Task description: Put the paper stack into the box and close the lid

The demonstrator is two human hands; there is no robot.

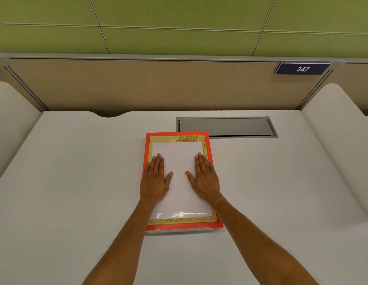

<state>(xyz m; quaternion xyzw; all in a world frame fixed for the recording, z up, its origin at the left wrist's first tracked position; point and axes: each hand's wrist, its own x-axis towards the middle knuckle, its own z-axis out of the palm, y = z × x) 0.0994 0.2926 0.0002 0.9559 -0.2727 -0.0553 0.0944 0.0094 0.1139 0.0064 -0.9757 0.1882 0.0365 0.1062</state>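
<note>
A flat rectangular box (pixel 207 150) lies in the middle of the white desk, with an orange rim, a gold leaf-patterned border and a glossy white centre. Its orange-edged top sits level over a white base that shows as a thin strip at the near edge. No separate paper stack is visible; what is inside is hidden. My left hand (pixel 155 178) lies flat, palm down, on the left side of the white centre. My right hand (pixel 204 177) lies flat on the right side. Both hands press on the surface and grip nothing.
The white desk (pixel 76 182) spreads wide on both sides of the box. A grey recessed cable hatch (pixel 226 126) sits just behind the box to the right. A tan partition (pixel 137 85) with a "247" sign (pixel 302 68) closes the back.
</note>
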